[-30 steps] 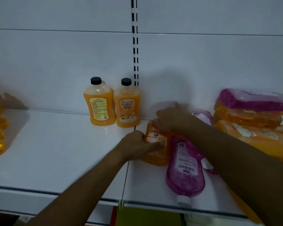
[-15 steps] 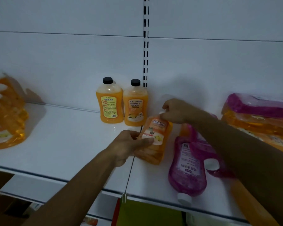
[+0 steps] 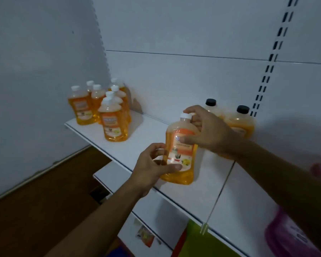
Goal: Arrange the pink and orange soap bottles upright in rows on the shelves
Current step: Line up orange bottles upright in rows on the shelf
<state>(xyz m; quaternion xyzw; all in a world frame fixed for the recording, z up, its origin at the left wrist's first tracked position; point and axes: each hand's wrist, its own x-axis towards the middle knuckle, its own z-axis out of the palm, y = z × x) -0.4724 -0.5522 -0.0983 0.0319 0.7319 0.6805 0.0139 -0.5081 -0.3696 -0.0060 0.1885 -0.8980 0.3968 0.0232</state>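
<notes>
An orange soap bottle (image 3: 181,153) with a white cap is upright over the white shelf (image 3: 130,145), held by both hands. My left hand (image 3: 154,169) grips its lower left side, thumb across the label. My right hand (image 3: 208,130) holds its neck and upper body from the right. At the shelf's far left end, several orange soap bottles (image 3: 107,112) with white caps stand upright in a cluster. A pink soap bottle (image 3: 285,236) lies at the bottom right, partly hidden by my right arm.
Two orange bottles with black caps (image 3: 239,121) stand against the back panel behind my right hand. A slotted upright (image 3: 272,58) runs up the back panel. A lower shelf (image 3: 107,175) and a wooden floor (image 3: 35,201) show below left.
The orange bottle has gone from lying tilted on the shelf to upright in both hands. My view has swung left, bringing the upright cluster into sight and pushing the pink bottles to the edge.
</notes>
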